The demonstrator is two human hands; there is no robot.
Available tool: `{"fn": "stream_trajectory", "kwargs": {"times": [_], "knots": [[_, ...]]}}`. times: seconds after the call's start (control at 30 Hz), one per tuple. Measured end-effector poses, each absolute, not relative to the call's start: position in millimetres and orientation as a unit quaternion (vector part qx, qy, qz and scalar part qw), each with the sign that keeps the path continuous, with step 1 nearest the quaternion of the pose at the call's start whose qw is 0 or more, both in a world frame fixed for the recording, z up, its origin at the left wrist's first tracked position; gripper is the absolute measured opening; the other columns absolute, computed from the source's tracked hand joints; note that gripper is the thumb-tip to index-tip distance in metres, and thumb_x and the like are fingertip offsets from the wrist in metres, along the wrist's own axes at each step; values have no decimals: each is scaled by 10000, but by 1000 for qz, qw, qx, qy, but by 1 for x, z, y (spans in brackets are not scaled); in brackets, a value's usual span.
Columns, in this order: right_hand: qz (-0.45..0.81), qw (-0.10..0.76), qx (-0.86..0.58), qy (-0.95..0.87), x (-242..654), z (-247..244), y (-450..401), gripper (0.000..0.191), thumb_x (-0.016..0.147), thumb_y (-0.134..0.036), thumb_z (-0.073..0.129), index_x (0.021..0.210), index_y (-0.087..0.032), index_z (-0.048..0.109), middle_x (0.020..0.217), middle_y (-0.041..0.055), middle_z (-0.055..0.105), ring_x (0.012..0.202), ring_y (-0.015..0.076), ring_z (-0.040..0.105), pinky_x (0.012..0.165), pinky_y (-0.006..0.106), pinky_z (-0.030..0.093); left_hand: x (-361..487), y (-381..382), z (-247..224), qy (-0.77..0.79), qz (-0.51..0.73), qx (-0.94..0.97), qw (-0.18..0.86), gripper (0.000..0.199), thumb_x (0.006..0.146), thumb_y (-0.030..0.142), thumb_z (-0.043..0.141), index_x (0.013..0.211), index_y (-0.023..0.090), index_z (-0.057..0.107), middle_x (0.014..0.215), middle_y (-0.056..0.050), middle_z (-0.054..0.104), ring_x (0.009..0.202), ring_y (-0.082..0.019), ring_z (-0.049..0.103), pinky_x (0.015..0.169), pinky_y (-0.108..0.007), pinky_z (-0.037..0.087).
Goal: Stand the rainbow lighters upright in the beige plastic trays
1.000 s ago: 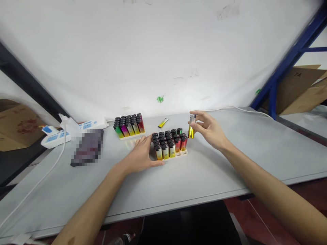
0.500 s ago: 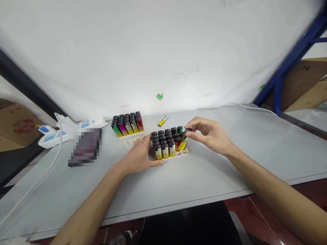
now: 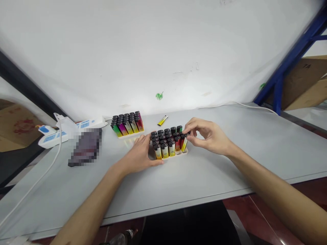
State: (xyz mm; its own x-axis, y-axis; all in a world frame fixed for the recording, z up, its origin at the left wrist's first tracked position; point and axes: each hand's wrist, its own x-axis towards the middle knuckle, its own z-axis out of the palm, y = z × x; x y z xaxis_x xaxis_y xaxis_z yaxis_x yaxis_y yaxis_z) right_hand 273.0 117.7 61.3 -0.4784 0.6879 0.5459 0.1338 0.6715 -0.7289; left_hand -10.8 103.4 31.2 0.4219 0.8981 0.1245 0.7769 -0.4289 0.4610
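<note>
A white tray (image 3: 182, 151) full of several black-topped lighters stands in front of me. My left hand (image 3: 140, 153) grips the tray's left end, thumb along the front and fingers at the side and behind. Between the thumb and fingertips of my right hand (image 3: 204, 135) is the black top of a yellow-and-silver lighter (image 3: 184, 144). That lighter stands nearly upright at the tray's right end, its lower part among the slots. Bare slots show along the front right of the tray. The fingers partly hide the lighter's top.
A second tray of coloured lighters (image 3: 127, 125) stands back left. One yellow lighter (image 3: 162, 120) lies on the grey table (image 3: 204, 183) near the wall. At left are a white power strip (image 3: 85, 125) with a cable and a blurred dark object (image 3: 85, 148). Cardboard boxes flank the table.
My right hand has lowered slightly, and the lighter in it has gone from tilted to nearly upright in the tray's right end. My left hand has stayed in place.
</note>
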Motion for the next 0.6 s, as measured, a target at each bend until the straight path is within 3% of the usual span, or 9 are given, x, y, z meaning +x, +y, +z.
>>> {"fn": "stream_trajectory", "kwargs": {"times": [0.23,0.4,0.6], "knots": [[308,419,-257,-815,273,63,116,141,836,-149,655,951,-223,690,962,43,631,789,152,592,728,339,520,-12,104,30,491,193,832,171,879,664,587,779,1397,272,409,1310,-95,528,1254,-355,455,1067,-518,375],[295,404,-263,-825,273,64,118,31,832,-196,694,852,-212,676,927,43,653,816,166,595,748,342,511,-12,104,30,497,192,828,174,872,657,594,779,1385,277,419,1294,-98,537,1244,-367,466,1048,-532,394],[266,406,-276,-830,272,62,117,188,844,-204,685,1028,-238,692,1002,56,677,875,189,615,809,373,534,-9,101,34,496,197,826,180,855,655,553,792,1384,285,434,1290,-93,541,1248,-367,467,1043,-528,407]]}}
